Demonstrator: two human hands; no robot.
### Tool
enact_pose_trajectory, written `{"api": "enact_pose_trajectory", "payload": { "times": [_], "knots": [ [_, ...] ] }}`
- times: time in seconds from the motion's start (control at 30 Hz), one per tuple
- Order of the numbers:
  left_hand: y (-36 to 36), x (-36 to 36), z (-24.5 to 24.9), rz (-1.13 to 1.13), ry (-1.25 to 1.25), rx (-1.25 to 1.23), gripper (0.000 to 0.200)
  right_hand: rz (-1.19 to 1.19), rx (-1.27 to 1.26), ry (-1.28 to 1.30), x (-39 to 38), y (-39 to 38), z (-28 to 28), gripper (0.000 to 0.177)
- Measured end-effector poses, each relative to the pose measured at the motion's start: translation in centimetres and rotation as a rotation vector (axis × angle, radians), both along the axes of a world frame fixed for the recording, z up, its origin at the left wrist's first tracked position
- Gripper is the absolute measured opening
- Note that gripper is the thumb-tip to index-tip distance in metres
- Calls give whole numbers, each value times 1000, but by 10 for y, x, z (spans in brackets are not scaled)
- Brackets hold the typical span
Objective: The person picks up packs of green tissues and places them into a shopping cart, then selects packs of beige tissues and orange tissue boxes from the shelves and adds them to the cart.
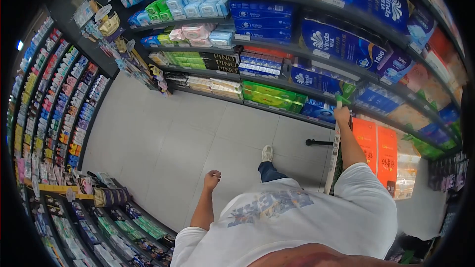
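Observation:
My left hand [212, 180] hangs over the grey floor, away from the shelves. Its fingers curl loosely together and nothing shows in them. On the other side, my right hand [342, 114] reaches forward, closed at the near corner of a stacked display. A pale piece with a green top [339, 101] sticks up from the fist; its lower part and exact kind are hidden. Beside that forearm are orange packs [377, 151] with dark lettering, and clear-wrapped packs [407, 168] further right. Blue Vinda tissue packs [316, 80] sit on the shelf just beyond the right hand.
Shelves of tissue and wipes [198, 7] curve across the front. More stocked shelves [52, 94] line the left, with hanging goods [121, 44] at the aisle end. A black bar [319, 142] juts out from the display at low height. My shoe [267, 153] is on the tiled floor [183, 138].

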State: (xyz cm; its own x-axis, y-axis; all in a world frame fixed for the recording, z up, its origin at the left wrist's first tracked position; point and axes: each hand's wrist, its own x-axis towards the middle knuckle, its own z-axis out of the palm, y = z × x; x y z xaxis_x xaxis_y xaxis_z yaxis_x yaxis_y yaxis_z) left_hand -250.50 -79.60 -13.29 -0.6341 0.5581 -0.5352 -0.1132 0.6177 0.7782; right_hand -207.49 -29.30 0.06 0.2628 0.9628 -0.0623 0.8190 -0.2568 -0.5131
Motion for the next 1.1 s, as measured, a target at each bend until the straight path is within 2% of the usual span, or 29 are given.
{"api": "enact_pose_trajectory", "payload": {
  "times": [0.07,0.1,0.17,0.3,0.47,0.53,0.63,0.73,0.83,0.93,1.0,1.1],
  "knots": [
    [29,-27,-7,-9,13,-7,23,10,-55,-3,-2,29,-5,45],
    [33,-39,-18,-37,-20,-82,26,25,-120,-13,-2,40,-11,45],
    [40,-61,-27,-69,-66,-239,31,-56,-65,35,-6,53,-27,53],
    [39,-88,-32,1,-220,-478,31,-158,-42,16,-36,35,4,44],
    [97,-128,-35,-45,-302,-664,31,-119,22,-17,-38,42,-4,35],
    [151,-144,-41,-162,-187,-653,29,-125,45,-17,-45,41,-3,34],
    [247,-159,-41,-323,-108,-469,27,-81,154,-20,-51,41,-19,32],
    [345,-151,-21,-475,49,-222,30,-96,84,3,-75,32,12,41],
    [426,-136,-9,-595,48,-139,32,-104,101,15,-85,26,5,40],
    [473,-118,7,-716,67,-112,32,-131,89,49,-100,23,6,36],
    [495,-117,-1,-838,36,-84,33,-117,-1,52,-109,23,8,44],
    [507,-124,-11,-888,-13,-88,32,-149,1,38,-122,24,12,38]
  ]
}}
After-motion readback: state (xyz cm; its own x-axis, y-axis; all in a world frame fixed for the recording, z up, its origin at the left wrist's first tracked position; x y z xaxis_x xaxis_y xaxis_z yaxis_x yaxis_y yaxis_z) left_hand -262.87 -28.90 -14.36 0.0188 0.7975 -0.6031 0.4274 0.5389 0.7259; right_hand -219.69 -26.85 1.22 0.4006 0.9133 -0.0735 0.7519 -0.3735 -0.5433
